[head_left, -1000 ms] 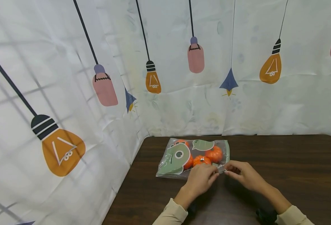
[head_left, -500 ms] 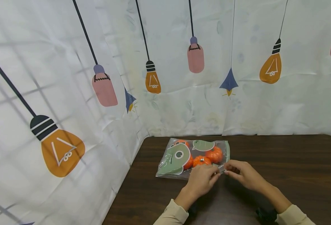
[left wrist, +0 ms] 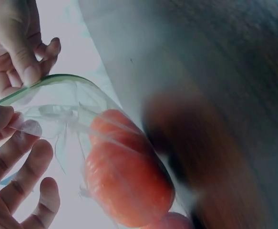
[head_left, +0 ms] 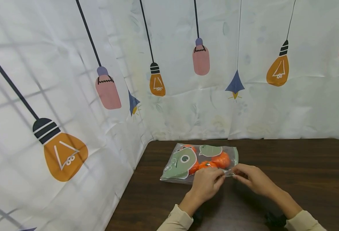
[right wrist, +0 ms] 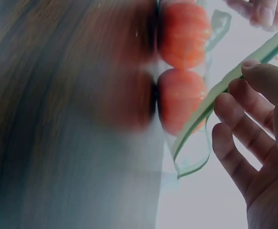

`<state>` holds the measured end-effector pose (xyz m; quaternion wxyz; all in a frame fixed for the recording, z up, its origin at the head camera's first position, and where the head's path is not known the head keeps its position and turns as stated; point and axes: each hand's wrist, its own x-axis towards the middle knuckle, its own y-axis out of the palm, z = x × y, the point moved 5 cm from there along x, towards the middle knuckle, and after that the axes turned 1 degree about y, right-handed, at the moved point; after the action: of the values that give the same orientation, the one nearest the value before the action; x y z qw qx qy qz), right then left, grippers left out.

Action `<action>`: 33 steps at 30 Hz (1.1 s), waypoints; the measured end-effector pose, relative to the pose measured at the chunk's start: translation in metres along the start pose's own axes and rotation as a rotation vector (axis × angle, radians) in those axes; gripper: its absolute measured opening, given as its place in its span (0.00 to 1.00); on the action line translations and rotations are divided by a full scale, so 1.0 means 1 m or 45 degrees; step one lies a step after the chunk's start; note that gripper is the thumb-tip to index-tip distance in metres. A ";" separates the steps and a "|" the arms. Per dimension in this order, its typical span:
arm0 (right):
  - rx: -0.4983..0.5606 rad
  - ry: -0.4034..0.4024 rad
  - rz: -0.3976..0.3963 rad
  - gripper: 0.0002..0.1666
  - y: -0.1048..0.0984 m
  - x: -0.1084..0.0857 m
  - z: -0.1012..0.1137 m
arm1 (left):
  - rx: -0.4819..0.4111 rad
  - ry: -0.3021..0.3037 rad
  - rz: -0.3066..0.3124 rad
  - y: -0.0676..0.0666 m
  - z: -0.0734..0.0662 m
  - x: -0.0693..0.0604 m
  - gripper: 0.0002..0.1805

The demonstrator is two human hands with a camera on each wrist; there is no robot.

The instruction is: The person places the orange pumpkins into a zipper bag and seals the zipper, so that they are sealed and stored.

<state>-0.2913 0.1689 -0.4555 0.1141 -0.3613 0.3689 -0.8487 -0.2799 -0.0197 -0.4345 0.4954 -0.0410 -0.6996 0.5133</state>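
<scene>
A clear zip bag (head_left: pixel 173 168) with a green dinosaur print lies on the dark wooden table, its mouth towards the right. Several orange ribbed pumpkin-like things (head_left: pixel 222 159) are inside it. My left hand (head_left: pixel 205 184) covers part of the bag's near side; in the left wrist view its thumb and forefinger pinch the clear film. At the near right corner my right hand (head_left: pixel 253 179) pinches the bag's green edge strip (right wrist: pixel 224 83) between thumb and forefinger, the other fingers loosely bent. The right wrist view shows the mouth parted into a loop at one end.
The brown table (head_left: pixel 296 166) extends to the right of the bag. White cloth (head_left: pixel 181 118) printed with lamps hangs behind and to the left. A dark object (head_left: pixel 274 219) lies by the right sleeve, too dim to identify.
The bag's right end and the orange things in it have shifted slightly to the right, and my right hand has moved with them. My left hand stays nearly in place.
</scene>
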 end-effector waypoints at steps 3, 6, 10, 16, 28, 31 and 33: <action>-0.025 0.032 -0.002 0.12 -0.003 -0.002 -0.003 | -0.001 0.007 0.002 -0.001 0.000 0.001 0.03; -0.037 0.062 0.007 0.11 -0.004 -0.003 -0.006 | -0.006 0.016 0.027 0.000 -0.001 0.001 0.04; -0.056 0.091 0.011 0.09 -0.004 -0.003 -0.008 | -0.019 0.019 0.070 -0.001 -0.001 0.001 0.04; -0.093 0.119 -0.009 0.10 -0.003 -0.003 -0.009 | -0.021 0.038 0.098 -0.001 -0.002 0.001 0.03; 0.044 0.211 0.035 0.08 0.003 0.003 -0.011 | -0.019 0.012 0.139 0.001 0.001 0.000 0.04; 0.074 0.218 0.018 0.09 0.003 0.003 -0.010 | -0.023 0.014 0.140 0.002 0.002 -0.001 0.04; 0.085 0.236 0.009 0.09 0.003 0.003 -0.010 | -0.027 0.018 0.138 0.002 0.002 0.000 0.04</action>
<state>-0.3004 0.1711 -0.4605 0.0943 -0.2759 0.3508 -0.8899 -0.2819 -0.0199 -0.4366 0.4713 -0.0877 -0.6982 0.5317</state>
